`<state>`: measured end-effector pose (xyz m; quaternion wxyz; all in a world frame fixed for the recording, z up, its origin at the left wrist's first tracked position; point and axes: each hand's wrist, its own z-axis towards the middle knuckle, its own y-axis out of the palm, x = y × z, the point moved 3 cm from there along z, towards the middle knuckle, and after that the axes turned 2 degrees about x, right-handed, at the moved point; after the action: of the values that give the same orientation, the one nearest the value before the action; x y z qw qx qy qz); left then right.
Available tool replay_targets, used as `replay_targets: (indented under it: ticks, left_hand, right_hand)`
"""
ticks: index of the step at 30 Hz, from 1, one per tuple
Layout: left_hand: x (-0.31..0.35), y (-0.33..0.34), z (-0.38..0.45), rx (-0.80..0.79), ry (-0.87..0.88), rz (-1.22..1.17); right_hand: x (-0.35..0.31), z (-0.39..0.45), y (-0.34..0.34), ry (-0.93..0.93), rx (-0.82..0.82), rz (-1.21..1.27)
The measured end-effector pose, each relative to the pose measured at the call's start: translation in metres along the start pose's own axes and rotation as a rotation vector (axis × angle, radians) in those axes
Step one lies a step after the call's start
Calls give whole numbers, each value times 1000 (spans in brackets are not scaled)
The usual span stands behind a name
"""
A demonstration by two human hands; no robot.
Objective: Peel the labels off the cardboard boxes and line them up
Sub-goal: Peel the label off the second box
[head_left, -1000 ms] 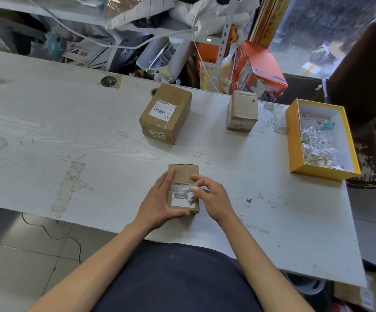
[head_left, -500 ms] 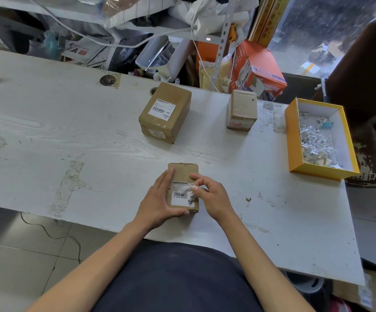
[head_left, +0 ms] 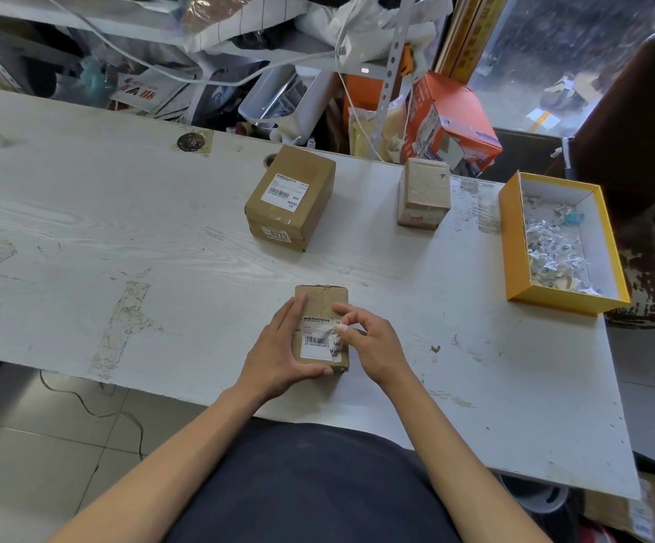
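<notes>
While my left hand (head_left: 279, 352) clasps the small box (head_left: 321, 303), my right hand (head_left: 369, 346) pinches its label (head_left: 316, 339) corner: peeling step; next, a slow steady pull.

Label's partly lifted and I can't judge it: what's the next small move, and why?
Probably keep pulling the lifted corner leftward across the label. The right hand pinches its curled right edge, most of it is stuck down, and the left hand braces the box.

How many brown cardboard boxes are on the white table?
3. One box sits under the hands at the near edge, a bigger labelled box is farther back, and a small one is right of it.
</notes>
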<state>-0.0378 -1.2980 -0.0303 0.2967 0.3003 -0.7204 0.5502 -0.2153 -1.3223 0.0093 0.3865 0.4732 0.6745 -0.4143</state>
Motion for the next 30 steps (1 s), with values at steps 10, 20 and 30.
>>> replay_targets:
  ticks: [10, 20, 30]
  left_hand:
    - [0, 0, 0, -3, 2, -10]
    - [0, 0, 0, -2, 2, -7]
    - [1, -1, 0, -1, 8, -5]
  right_hand:
    - [1, 0, -1, 10, 7, 6]
    - [1, 0, 0, 11, 4, 21]
    - [1, 0, 0, 8, -2, 36]
